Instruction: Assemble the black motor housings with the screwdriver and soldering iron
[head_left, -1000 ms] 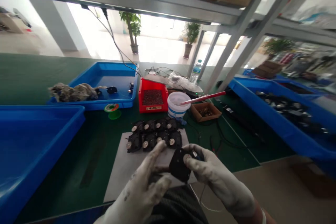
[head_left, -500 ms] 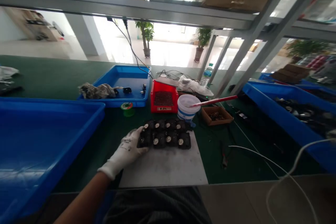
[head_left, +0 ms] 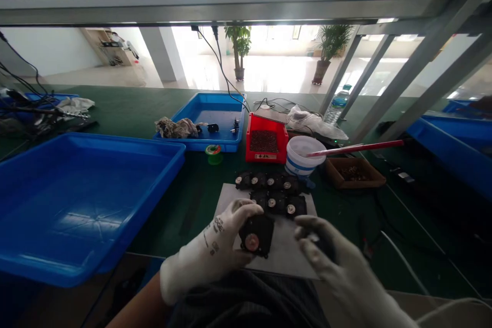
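Note:
My left hand (head_left: 219, 246), in a white glove, grips a black square part (head_left: 262, 230) by its left edge. A round coppery disc (head_left: 251, 242) sits on the face of that part. To its right, my right hand (head_left: 334, 256), also gloved and blurred by motion, is curled around something dark that I cannot make out; it is apart from the held part. Behind both hands, two rows of similar black parts (head_left: 291, 208) with silvery discs stand on and beside a white sheet (head_left: 282, 259).
An empty-looking large blue tray (head_left: 88, 205) is on the left. Farther back are a smaller blue tray (head_left: 192, 143), a green spool (head_left: 214, 156), a red bin (head_left: 266, 155), a white bucket (head_left: 302, 161) holding a red stick, and a small cardboard box (head_left: 355, 183). Metal shelf posts rise at right.
My left hand has lifted one black part from the front row and brought it nearer. My right hand has come into view from the right. The view has swung left.

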`<action>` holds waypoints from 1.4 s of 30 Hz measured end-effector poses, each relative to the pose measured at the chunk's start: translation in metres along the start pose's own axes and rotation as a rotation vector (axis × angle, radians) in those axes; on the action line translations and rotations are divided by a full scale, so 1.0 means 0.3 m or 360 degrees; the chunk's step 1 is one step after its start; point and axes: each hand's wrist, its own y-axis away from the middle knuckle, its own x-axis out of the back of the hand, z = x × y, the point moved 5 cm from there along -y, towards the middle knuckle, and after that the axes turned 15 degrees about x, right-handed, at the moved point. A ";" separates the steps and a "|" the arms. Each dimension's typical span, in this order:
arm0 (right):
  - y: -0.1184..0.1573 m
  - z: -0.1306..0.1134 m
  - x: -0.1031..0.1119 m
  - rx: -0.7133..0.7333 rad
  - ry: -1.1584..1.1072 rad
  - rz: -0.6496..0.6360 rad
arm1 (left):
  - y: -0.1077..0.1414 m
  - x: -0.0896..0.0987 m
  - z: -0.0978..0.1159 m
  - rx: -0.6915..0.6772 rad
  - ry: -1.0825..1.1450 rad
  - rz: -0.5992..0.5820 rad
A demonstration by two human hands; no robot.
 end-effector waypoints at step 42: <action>0.090 -0.021 -0.246 0.0425 0.0207 0.0133 | 0.081 -0.179 -0.007 0.0169 0.0538 0.0471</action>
